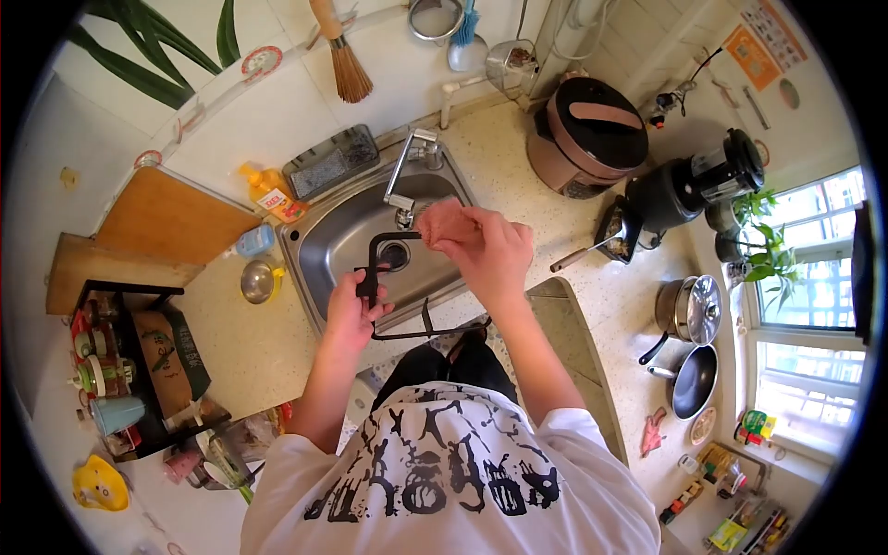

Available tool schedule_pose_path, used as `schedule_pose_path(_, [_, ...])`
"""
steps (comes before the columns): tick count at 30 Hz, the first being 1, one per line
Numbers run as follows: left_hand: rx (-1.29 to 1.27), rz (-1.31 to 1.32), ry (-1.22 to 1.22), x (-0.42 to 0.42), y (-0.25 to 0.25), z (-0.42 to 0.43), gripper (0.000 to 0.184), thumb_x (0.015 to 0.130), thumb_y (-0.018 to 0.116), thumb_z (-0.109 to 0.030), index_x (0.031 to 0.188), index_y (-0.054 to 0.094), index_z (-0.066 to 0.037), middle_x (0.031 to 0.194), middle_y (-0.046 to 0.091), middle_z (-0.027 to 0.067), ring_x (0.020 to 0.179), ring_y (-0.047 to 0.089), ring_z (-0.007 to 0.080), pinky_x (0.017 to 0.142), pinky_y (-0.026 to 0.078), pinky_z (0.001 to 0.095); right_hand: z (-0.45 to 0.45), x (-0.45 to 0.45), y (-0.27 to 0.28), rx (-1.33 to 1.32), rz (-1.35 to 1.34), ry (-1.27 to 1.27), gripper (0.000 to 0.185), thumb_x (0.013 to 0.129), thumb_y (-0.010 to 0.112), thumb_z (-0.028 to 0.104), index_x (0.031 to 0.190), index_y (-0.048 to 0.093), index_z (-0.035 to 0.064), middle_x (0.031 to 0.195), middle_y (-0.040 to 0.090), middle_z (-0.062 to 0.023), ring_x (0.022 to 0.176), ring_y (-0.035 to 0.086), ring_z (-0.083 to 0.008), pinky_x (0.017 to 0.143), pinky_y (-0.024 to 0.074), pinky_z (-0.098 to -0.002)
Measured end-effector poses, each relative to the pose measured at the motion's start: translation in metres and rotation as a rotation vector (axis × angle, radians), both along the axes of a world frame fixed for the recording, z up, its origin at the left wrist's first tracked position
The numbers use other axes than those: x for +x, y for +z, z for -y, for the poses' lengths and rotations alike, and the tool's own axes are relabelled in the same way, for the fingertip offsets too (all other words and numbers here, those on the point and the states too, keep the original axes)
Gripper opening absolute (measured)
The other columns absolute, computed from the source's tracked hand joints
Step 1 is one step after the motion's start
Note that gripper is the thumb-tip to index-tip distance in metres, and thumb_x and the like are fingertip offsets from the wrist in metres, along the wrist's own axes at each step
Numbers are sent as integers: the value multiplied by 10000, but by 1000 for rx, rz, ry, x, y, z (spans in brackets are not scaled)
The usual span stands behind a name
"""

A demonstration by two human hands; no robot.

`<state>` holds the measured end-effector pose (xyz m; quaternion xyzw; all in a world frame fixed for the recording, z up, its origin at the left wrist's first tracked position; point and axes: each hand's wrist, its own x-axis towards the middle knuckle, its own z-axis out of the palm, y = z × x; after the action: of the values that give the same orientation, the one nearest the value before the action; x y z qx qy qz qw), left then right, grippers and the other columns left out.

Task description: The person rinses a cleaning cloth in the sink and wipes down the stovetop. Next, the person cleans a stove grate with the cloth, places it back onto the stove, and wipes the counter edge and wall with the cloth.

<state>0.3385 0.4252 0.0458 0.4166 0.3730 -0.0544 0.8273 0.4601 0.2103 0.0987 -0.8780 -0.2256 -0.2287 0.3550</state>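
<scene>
My left hand [346, 311] is closed around the left side of a black metal stove grate [398, 236], a squarish frame with short prongs, held up over the front of the sink [344, 217]. My right hand [492, 252] grips a crumpled pink cloth [446, 224] at the grate's upper bar. The cloth hides the far end of that bar, and part of the frame's right side is hard to see. Behind the cloth, the chrome faucet [400, 180] points down into the steel basin.
Left of the sink stand an orange detergent bottle [275, 192], a metal cup [259, 281] and a cutting board [166, 219]. A rice cooker [592, 139], a blender [680, 190], a lidded pot [689, 308] and a frying pan [695, 384] line the right counter.
</scene>
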Motion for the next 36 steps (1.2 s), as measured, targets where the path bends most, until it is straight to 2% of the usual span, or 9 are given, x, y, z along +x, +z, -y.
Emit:
schedule_pose_path(8, [40, -21, 58, -6, -1, -8, 416, 992, 455, -321, 1214, 674, -46, 747, 621, 24, 438, 396, 117, 697, 535, 347, 28, 28, -46, 353, -513, 249, 192, 813, 821, 158, 944, 753, 34, 826, 735, -74, 716, 670, -235, 676, 519, -316])
schedule_pose_path(14, [16, -9, 111, -12, -2, -25, 418, 973, 485, -335, 1182, 691, -37, 729, 623, 29, 449, 411, 126, 691, 537, 360, 62, 35, -58, 606, -701, 232, 167, 918, 751, 107, 998, 734, -39, 841, 717, -29, 788, 631, -91, 731, 511, -269])
schedule_pose_path(17, [-39, 24, 126, -11, -4, -30, 433, 969, 489, -347, 1202, 687, -40, 736, 609, 9, 441, 362, 111, 712, 517, 336, 75, 33, -87, 785, -884, 250, 200, 924, 745, 119, 1061, 726, -26, 915, 722, -32, 866, 639, -109, 845, 517, -285])
schedule_pose_path(21, [-135, 42, 142, -9, -7, -39, 443, 968, 484, -351, 1226, 685, -53, 750, 592, -20, 431, 301, 96, 739, 486, 303, 65, 3, -75, 578, -730, 395, 264, 859, 797, 136, 1083, 718, 22, 1091, 730, -44, 1066, 627, -147, 1089, 408, -355])
schedule_pose_path(24, [-140, 33, 119, -8, -3, -42, 444, 969, 476, -348, 1234, 684, -58, 751, 588, -29, 430, 292, 91, 741, 479, 294, 73, 16, -60, 186, -507, 488, 295, 817, 826, 147, 1071, 722, 37, 1170, 727, -90, 1172, 624, -197, 1119, 398, -402])
schedule_pose_path(26, [-144, 25, 111, -6, -2, -40, 444, 969, 475, -344, 1237, 684, -58, 750, 587, -31, 429, 295, 89, 739, 478, 290, 75, 19, -67, 193, -502, 456, 267, 807, 828, 149, 1026, 725, 36, 1203, 714, -109, 1225, 613, -235, 1132, 394, -434])
schedule_pose_path(29, [-165, 29, 121, -5, -2, -38, 442, 971, 486, -344, 1242, 681, -56, 749, 589, -36, 426, 295, 84, 734, 475, 284, 73, 15, -105, 490, -575, 364, 332, 826, 828, 211, 1079, 694, 43, 1226, 703, -139, 1246, 617, -282, 1143, 396, -461])
schedule_pose_path(33, [-231, 63, 145, -7, -8, -37, 440, 984, 513, -356, 1256, 673, -50, 742, 590, -45, 411, 283, 80, 694, 471, 270, 59, 6, -54, 1420, -817, 460, 573, 899, 783, 339, 1328, 547, 39, 1275, 677, -192, 1254, 618, -321, 1137, 410, -454])
schedule_pose_path(36, [-278, 118, 168, -10, -12, -48, 443, 1004, 522, -367, 1277, 658, -46, 727, 588, -49, 396, 280, 75, 647, 463, 254, 83, 18, -44, 1387, -638, 455, 812, 891, 740, 513, 1461, 414, 36, 1391, 585, -255, 1311, 573, -345, 1135, 431, -462])
